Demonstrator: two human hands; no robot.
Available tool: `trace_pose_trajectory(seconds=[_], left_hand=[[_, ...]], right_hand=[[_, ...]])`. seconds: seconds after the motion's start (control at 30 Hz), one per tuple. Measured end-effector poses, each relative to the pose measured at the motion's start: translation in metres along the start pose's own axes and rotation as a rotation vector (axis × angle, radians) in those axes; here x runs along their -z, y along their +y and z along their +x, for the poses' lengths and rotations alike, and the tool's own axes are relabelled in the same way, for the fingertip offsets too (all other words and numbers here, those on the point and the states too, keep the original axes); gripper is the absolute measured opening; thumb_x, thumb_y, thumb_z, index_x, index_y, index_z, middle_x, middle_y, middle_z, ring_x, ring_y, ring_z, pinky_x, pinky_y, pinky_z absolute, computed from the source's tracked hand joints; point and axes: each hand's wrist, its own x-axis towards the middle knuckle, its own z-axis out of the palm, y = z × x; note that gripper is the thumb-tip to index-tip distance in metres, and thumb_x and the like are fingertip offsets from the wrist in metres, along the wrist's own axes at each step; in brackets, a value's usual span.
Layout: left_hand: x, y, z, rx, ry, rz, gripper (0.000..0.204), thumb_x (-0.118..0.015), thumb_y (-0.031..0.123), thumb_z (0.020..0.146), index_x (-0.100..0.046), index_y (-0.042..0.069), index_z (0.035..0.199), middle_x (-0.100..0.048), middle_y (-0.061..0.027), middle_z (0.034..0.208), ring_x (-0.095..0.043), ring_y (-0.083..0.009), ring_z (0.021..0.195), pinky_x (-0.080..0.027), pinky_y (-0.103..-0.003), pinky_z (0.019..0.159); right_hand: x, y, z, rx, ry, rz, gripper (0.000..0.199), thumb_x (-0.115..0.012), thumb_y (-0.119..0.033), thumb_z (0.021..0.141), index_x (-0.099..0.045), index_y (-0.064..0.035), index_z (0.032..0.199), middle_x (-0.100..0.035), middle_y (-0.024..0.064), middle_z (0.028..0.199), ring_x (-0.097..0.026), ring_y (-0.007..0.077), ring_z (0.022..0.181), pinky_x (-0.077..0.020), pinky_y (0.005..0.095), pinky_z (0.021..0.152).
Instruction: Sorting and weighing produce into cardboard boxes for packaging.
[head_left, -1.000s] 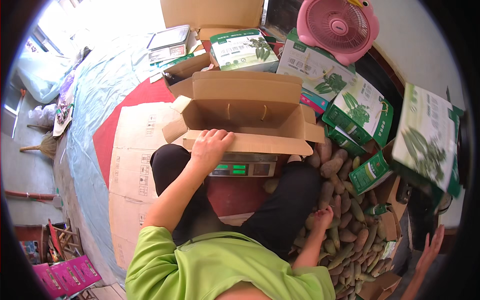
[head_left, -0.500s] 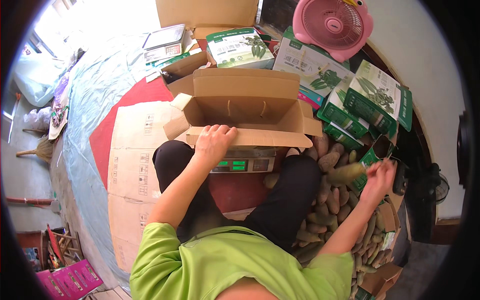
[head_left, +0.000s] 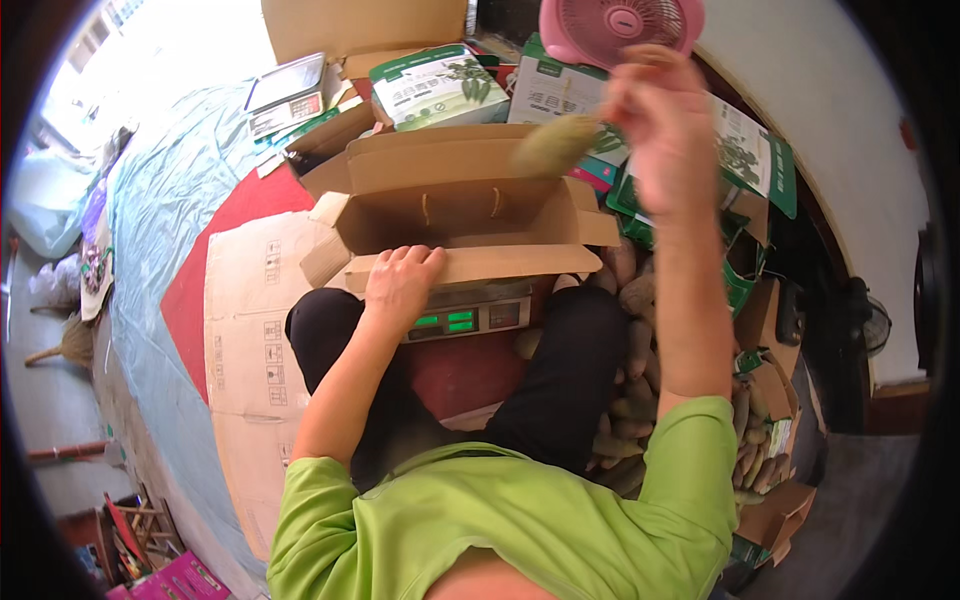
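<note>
An open brown cardboard box rests on a digital scale between my knees, its flaps spread; the inside that shows holds only rope loops. My left hand grips the front flap, fingers bent over its edge. Raised beyond the box's right end, my right hand is blurred by motion. From its closed fingers a green radish hangs out to the left, above the box's far right corner, apparently held at the stem end. A heap of green radishes lies beside my right knee.
White and green printed cartons stand behind the box, with a pink fan at the back. Another scale sits at the back left. Flattened cardboard and blue plastic sheeting cover the floor to the left.
My right hand has swung up and left from the radish heap, carrying the radish toward the box. My left hand keeps its hold on the flap. The whole view has shifted slightly.
</note>
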Motion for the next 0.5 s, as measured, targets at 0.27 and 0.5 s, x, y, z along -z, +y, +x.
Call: trace_pose_trajectory(seconds=[0.27,0.5], left_hand=[[0.003,0.003,0.005,0.009,0.014,-0.011,0.031,-0.051,0.008,0.08,-0.062,0.013,0.109,-0.065,-0.0059,0.1,-0.062,-0.025,0.096,-0.046,-0.038,0.085],[-0.002,0.0,0.002,-0.01,0.059,0.004,0.029,-0.05,0.009,0.081,-0.062,0.013,0.107,-0.065,-0.0059,0.1,-0.063,-0.0254,0.095,-0.047,-0.038,0.084]], right_hand=[[-0.09,0.141,-0.031,-0.567,-0.127,0.06,0.021,-0.044,0.003,0.082,-0.056,-0.0028,0.099,-0.057,0.0057,0.07,-0.054,0.0114,0.058,-0.0463,0.0251,0.053],[-0.064,0.197,-0.063,-0.45,-0.479,-0.843,0.022,-0.051,-0.001,0.077,-0.067,-0.0051,0.092,-0.067,0.0167,0.09,-0.065,0.0246,0.088,-0.0511,0.0342,0.079]])
